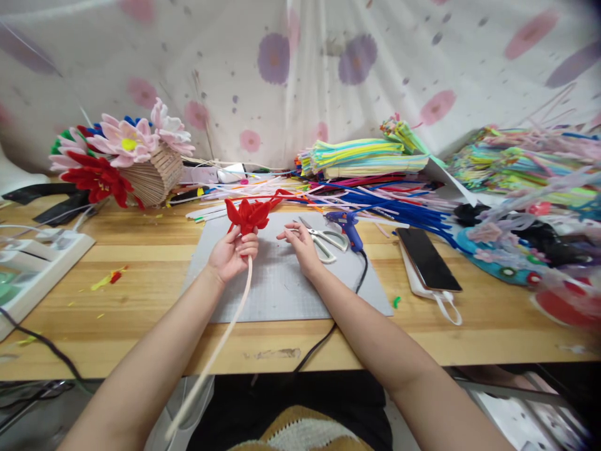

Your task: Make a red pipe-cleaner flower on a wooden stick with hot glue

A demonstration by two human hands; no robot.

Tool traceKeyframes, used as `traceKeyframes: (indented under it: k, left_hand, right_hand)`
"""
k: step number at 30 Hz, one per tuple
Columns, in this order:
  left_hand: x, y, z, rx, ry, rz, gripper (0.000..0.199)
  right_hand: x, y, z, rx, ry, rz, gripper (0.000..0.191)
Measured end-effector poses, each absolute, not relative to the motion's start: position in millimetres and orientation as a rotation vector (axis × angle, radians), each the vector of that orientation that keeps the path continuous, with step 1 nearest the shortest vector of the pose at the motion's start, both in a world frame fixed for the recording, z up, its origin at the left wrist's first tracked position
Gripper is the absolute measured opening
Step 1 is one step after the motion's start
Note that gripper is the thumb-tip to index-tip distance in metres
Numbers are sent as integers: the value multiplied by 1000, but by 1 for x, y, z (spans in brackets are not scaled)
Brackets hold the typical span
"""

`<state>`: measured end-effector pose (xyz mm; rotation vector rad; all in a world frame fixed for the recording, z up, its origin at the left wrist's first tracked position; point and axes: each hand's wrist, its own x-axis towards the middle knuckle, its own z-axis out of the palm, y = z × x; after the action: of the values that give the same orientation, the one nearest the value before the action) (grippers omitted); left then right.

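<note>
My left hand (233, 254) is closed around the base of a red fuzzy flower (248, 215), above the grey mat (263, 294). A long cream stem (220, 341) hangs down from that hand toward my lap. To the right, my right hand (300, 247) is held over the mat with its fingers apart and nothing in them. Scissors with pale handles (335, 239) lie just beyond it, and a blue glue gun (347, 227) rests to their right, its black cable running down to the table's front edge.
Flowers in a ribbed basket (157, 175) stand at the back left, above a white power strip (44, 272). Bundles of coloured stems (366, 156) lie along the back. A phone (429, 260) sits on a white power bank at right, beside plastic-wrapped pieces (568, 297).
</note>
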<state>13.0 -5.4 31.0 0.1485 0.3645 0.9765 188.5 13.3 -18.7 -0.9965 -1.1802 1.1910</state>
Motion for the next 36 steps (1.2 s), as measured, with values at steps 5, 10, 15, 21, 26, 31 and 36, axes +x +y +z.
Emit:
traceKeyframes:
  k: [5,10,15,21,26,31,36]
  left_hand:
    - [15,1,22,182,426,959,27]
    - [12,10,19,132,512,1010,27]
    - [-14,19,21,137,519,1167,29]
    - [-15,23,21,270,741,1221,30]
    - [-6,18,28,405,824,1243,27]
    - [-31,9,46,462,590,1004,24]
    - [-54,14,70,566,654,905,17]
  right_hand:
    - [188,13,-18,-998,-1194,1206,34]
    - [187,13,-20,-1015,-1210,1199,34]
    - [187,14,-25,-1057,-1240,1205,36]
    - [182,14,-31,-1068,-1322,1168,33]
    - [180,12,-31,-1104,-1385,1150,31]
    - [181,12,-32,-1112,-1385,1132,33]
    - [181,12,-33,-1110,-1406,1113,33]
